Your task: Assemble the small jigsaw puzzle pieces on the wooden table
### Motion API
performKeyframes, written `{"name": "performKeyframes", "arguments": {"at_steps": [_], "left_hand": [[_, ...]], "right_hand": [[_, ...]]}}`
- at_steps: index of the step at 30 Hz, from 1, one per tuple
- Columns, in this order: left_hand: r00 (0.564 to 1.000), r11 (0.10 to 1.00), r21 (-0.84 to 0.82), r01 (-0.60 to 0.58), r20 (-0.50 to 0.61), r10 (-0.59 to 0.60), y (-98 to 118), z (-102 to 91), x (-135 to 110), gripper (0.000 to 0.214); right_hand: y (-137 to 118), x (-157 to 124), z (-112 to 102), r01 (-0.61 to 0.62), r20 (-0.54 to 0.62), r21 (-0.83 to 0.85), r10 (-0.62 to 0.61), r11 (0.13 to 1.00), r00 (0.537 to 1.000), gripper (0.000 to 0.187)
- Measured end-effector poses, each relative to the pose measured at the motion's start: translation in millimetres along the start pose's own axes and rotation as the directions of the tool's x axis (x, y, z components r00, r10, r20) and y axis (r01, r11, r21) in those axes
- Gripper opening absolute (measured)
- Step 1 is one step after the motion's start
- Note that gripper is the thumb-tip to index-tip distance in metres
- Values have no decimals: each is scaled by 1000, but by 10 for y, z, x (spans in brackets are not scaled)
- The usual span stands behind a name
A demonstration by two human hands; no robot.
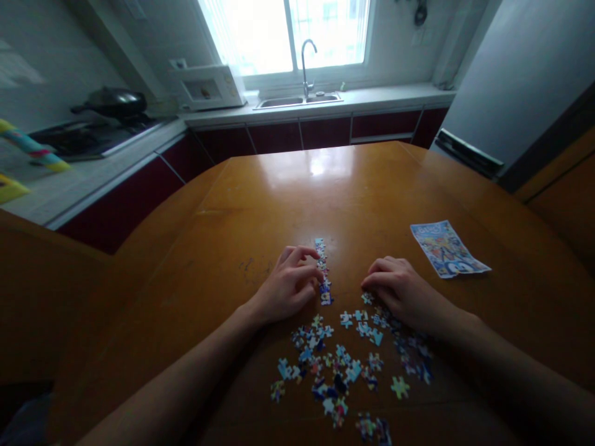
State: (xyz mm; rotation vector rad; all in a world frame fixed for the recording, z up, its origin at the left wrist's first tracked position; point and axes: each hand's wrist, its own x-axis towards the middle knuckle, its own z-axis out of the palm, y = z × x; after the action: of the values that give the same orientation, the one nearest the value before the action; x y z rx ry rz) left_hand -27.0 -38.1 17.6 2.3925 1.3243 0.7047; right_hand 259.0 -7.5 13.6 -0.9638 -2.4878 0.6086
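A narrow strip of joined jigsaw pieces (325,294) runs away from me on the wooden table. My left hand (292,282) lies just left of it, fingers apart and bent, fingertips touching or very near the strip's left edge. My right hand (402,288) rests to the right, its fingers curled and pressed together; whatever may be in them is hidden. Just below its fingertips lies a loose jigsaw piece (367,298). Many more loose pieces (341,365) are scattered nearer to me, a yellow-green piece (400,387) among them. Some lie partly under my right hand and forearm.
A creased picture sheet (449,248) with a blue cartoon print lies on the table (297,198) at right. Beyond stand a counter with a sink (283,102), a tap (304,68) and a white microwave (209,87). A fridge (515,80) is at right.
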Motion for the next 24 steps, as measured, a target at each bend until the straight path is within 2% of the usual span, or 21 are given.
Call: {"name": "performKeyframes", "arguments": {"at_steps": [10, 17, 20, 24], "left_hand": [[998, 996, -66, -54, 10, 55, -15, -9, -20, 35], [997, 995, -86, -54, 47, 58, 9, -53, -20, 29], [992, 991, -98, -86, 80, 94, 15, -64, -25, 28], [994, 990, -113, -87, 58, 95, 11, -59, -24, 28]], "right_hand": [[-6, 1, 5, -11, 6, 2, 11, 1000, 1000, 22], [-13, 1, -4, -6, 4, 7, 6, 1000, 1000, 23], [-13, 1, -3, -6, 7, 4, 6, 1000, 1000, 23], [-13, 0, -3, -3, 3, 5, 3, 1000, 1000, 24]]}}
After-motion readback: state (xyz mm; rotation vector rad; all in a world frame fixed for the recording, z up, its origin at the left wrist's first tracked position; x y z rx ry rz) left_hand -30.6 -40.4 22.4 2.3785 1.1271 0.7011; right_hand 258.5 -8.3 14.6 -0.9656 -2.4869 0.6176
